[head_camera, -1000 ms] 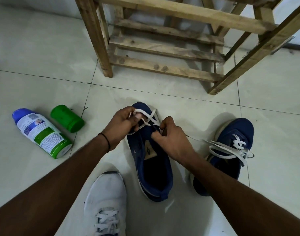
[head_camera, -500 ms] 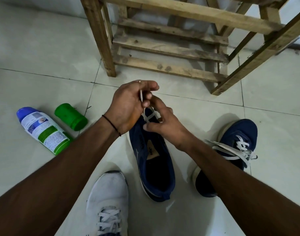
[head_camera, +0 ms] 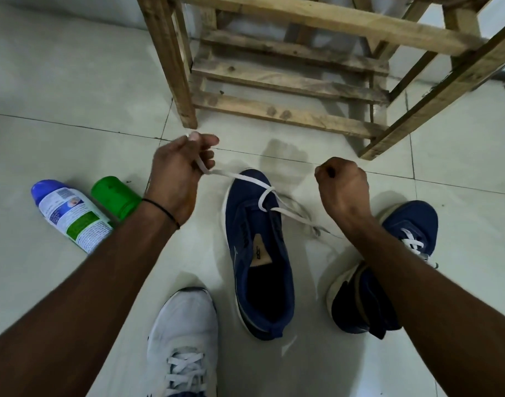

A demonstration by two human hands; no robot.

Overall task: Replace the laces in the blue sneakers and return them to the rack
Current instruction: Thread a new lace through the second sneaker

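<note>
A blue sneaker [head_camera: 260, 253] lies on the tiled floor, toe pointing away from me, with a white lace [head_camera: 245, 179] crossed once near its toe. My left hand [head_camera: 179, 167] pinches one lace end and holds it taut up and to the left. My right hand [head_camera: 341, 187] is a closed fist to the right of the toe; the other lace end runs toward it, but the grip itself is hidden. A second blue sneaker [head_camera: 400, 245], laced in white, sits at the right, partly behind my right forearm.
A wooden rack [head_camera: 288, 81] stands on the floor just beyond the shoes. A spray can [head_camera: 71, 216] and its green cap [head_camera: 114, 196] lie at the left. My foot in a white sneaker [head_camera: 185, 339] is at the bottom centre.
Both hands moved apart from over the toe, the left up and left, the right out to the right. The lace now stretches taut between them.
</note>
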